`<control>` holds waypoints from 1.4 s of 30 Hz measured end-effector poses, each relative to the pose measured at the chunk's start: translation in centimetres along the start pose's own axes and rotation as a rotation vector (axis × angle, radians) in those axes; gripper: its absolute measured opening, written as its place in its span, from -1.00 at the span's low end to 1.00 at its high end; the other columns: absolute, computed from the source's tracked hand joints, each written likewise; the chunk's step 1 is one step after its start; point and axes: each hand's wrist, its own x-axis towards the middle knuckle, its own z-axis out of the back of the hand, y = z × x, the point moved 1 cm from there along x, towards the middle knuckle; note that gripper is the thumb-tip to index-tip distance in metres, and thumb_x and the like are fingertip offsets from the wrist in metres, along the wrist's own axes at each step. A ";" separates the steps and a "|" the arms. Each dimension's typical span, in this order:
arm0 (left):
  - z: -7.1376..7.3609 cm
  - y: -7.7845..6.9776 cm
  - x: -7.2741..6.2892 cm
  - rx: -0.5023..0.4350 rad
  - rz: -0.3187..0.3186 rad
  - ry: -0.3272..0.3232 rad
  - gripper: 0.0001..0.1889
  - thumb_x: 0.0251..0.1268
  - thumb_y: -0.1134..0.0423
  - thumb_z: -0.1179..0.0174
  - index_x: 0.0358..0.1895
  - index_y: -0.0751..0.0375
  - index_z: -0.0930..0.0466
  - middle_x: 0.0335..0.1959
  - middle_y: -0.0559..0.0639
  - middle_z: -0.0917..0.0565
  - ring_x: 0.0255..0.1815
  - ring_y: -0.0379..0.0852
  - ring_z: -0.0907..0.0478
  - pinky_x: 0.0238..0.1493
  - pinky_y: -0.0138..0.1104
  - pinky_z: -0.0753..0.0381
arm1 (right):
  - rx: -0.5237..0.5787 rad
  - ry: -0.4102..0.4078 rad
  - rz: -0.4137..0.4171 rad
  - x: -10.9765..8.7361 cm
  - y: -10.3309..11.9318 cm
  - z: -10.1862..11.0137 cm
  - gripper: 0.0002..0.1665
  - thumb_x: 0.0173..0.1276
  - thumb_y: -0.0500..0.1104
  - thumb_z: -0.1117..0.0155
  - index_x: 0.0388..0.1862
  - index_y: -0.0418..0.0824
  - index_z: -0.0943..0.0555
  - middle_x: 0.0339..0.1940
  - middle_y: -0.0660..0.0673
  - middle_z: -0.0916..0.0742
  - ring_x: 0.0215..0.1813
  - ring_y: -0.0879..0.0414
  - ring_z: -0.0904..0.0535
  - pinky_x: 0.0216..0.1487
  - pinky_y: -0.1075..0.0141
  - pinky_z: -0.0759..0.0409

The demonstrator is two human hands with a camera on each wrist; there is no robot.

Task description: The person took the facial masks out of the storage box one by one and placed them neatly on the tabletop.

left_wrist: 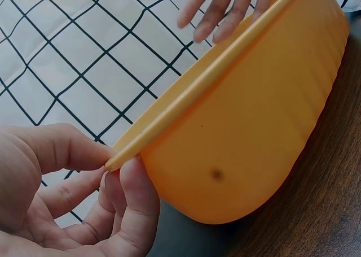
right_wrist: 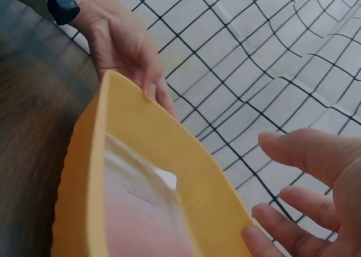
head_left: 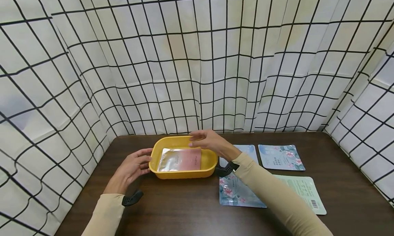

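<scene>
A yellow plastic basin [head_left: 181,175] stands near the table's far side. In it lies a flat pink and silver sachet [head_left: 181,160]. At the basin's left end my left hand [head_left: 132,167] pinches the rim between thumb and fingers, as the left wrist view shows with the basin wall [left_wrist: 248,116] beside it. Over the basin's far right part hovers my right hand [head_left: 213,143], its fingers spread and holding nothing. In the right wrist view the thumb and fingers [right_wrist: 304,155] are apart, near the basin's edge, with the sachet [right_wrist: 141,212] inside.
To the right of the basin lie a blue floral sachet [head_left: 281,157], another blue one [head_left: 238,191] partly under my right forearm, a further blue sachet [head_left: 250,152] behind it, and a pale green one [head_left: 303,191]. A white, black-gridded curtain [head_left: 215,75] surrounds the brown table [head_left: 172,208].
</scene>
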 end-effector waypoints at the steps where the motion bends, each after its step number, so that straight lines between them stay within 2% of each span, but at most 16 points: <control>1: -0.1 0.0 0.0 0.000 -0.001 0.001 -0.42 0.49 0.29 -0.15 0.51 0.21 -0.27 0.25 0.20 -0.47 -0.05 0.00 -0.58 -0.07 -0.26 -0.67 | 0.002 -0.005 -0.009 0.1 -0.1 -0.2 -0.19 0.26 0.04 -0.52 0.44 -0.14 -0.48 0.31 -0.11 -0.65 0.33 -0.01 -0.53 0.40 -0.07 -0.42; 9: -0.4 0.1 0.0 0.011 -0.008 -0.004 -0.42 0.48 0.29 -0.15 0.51 0.22 -0.28 0.23 0.18 -0.47 -0.07 -0.01 -0.58 -0.08 -0.28 -0.68 | -0.061 -0.089 -0.092 0.8 -1.2 -1.4 -0.27 0.22 0.08 -0.54 0.36 -0.05 -0.58 0.29 -0.04 -0.66 0.32 -0.01 -0.52 0.36 -0.03 -0.45; 18: -0.4 -0.1 0.0 0.012 -0.008 -0.006 -0.43 0.48 0.30 -0.15 0.51 0.22 -0.28 0.21 0.19 -0.49 -0.07 0.00 -0.57 -0.08 -0.27 -0.67 | 0.022 -0.099 -0.121 1.1 -1.4 -1.7 -0.34 0.25 -0.01 -0.53 0.31 -0.13 -0.61 0.30 -0.12 -0.64 0.21 0.00 -0.59 0.29 0.01 -0.55; 24: -0.2 -0.1 0.0 0.004 -0.003 -0.006 -0.43 0.49 0.30 -0.14 0.50 0.22 -0.28 0.22 0.19 -0.48 -0.08 0.00 -0.56 -0.09 -0.27 -0.67 | 0.084 -0.110 -0.122 1.0 -1.2 -1.9 -0.39 0.27 -0.14 -0.51 0.29 -0.20 -0.59 0.32 -0.21 -0.59 0.17 -0.01 -0.62 0.22 0.07 -0.60; 32: -0.1 0.1 -0.1 0.005 -0.006 -0.009 -0.44 0.49 0.29 -0.15 0.50 0.21 -0.29 0.23 0.17 -0.47 -0.06 0.00 -0.57 -0.09 -0.28 -0.67 | 0.125 -0.084 -0.113 1.4 -1.4 -3.0 -0.30 0.33 -0.40 -0.34 0.45 -0.35 -0.40 0.30 -0.35 -0.57 0.16 -0.13 -0.66 0.07 0.12 -0.68; 36: 0.0 0.2 0.0 0.001 -0.007 -0.006 -0.44 0.49 0.29 -0.14 0.50 0.21 -0.29 0.27 0.18 -0.44 -0.04 -0.01 -0.58 -0.08 -0.28 -0.67 | 0.106 -0.064 -0.140 1.6 -1.3 -3.4 -0.25 0.33 -0.44 -0.30 0.49 -0.39 -0.33 0.29 -0.39 -0.58 0.18 -0.16 -0.65 0.04 0.10 -0.70; 42: 0.1 0.1 0.0 -0.006 -0.017 0.007 -0.45 0.50 0.30 -0.12 0.50 0.22 -0.28 0.24 0.17 -0.47 -0.05 -0.01 -0.59 -0.09 -0.28 -0.68 | 0.023 -0.056 -0.159 1.6 -1.5 -3.7 -0.32 0.30 -0.40 -0.34 0.41 -0.37 -0.44 0.15 -0.30 -0.62 0.01 -0.04 -0.65 -0.03 0.12 -0.72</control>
